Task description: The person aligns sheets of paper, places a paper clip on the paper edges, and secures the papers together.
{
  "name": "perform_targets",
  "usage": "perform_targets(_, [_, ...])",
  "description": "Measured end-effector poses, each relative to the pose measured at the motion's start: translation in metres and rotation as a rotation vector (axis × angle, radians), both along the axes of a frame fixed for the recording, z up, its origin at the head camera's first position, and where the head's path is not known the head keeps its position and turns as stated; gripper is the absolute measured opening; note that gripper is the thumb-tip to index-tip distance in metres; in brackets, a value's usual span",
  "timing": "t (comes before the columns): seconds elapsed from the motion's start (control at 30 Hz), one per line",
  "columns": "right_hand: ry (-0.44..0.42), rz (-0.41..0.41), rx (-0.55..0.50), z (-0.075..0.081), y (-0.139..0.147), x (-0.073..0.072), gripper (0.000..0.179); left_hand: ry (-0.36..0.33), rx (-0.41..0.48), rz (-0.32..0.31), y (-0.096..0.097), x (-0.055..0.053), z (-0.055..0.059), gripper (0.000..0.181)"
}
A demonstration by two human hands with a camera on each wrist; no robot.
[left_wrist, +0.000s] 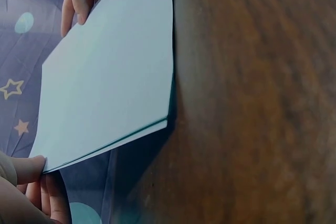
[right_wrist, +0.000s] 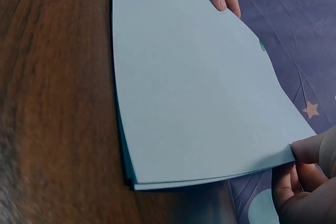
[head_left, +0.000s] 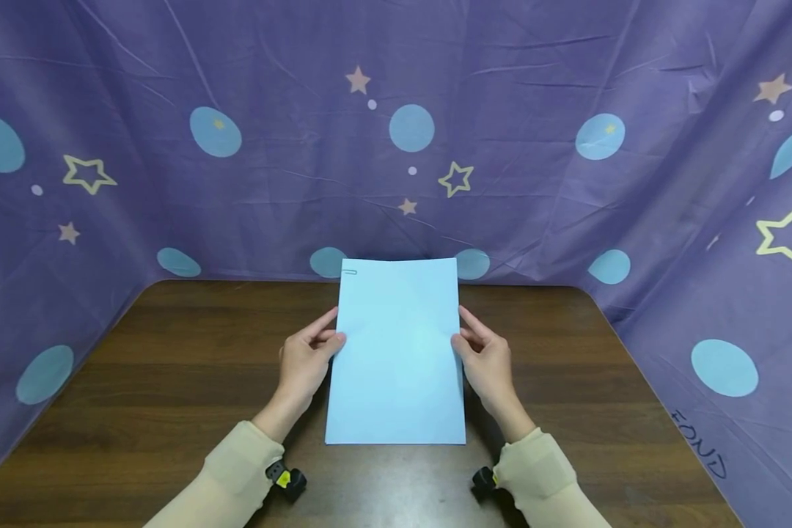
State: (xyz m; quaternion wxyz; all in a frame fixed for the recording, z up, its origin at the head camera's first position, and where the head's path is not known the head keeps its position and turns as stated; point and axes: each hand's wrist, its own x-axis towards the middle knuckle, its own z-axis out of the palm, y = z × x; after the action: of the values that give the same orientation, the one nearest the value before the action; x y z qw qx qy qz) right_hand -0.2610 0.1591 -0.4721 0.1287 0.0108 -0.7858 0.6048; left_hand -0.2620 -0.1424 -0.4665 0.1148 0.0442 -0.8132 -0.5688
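Between the hands is a stack of light blue paper sheets, tilted up with its lower edge at the table. A paper clip sits at the stack's top left corner. My left hand pinches the left edge, thumb on the front sheet and fingers behind. On the opposite edge my right hand pinches in the same way. In the left wrist view the sheets part slightly along the near side. The right wrist view shows the layered edge of the paper and the right thumb on top.
A brown wooden table lies under the hands. Behind it and along both sides hangs a purple curtain with blue dots and stars. Black devices with straps are worn on both wrists over pale sleeves.
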Motion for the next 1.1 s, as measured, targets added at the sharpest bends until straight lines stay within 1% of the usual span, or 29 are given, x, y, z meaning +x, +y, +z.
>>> perform_targets(0.13, [-0.011, -0.004, 0.011, -0.003, 0.0, -0.002, 0.052, -0.018, 0.018, -0.006, 0.0, -0.001, -0.001, 0.048])
perform_targets(0.33, [-0.02, -0.006, 0.024, -0.004, 0.0, -0.002, 0.052, -0.028, 0.039, -0.015, -0.001, -0.001, -0.001, 0.048])
perform_targets(0.6, [-0.038, -0.024, 0.072, -0.008, 0.0, -0.005, 0.052, -0.06, -0.022, -0.037, -0.004, -0.001, -0.001, 0.049])
perform_targets(0.8, [-0.058, -0.014, 0.099, -0.012, 0.001, -0.008, 0.051, -0.081, -0.048, -0.061, -0.007, -0.002, -0.003, 0.05])
perform_targets(1.1, [-0.101, 0.009, 0.124, -0.015, 0.001, -0.012, 0.05, -0.105, -0.116, -0.07, -0.01, -0.007, -0.007, 0.048])
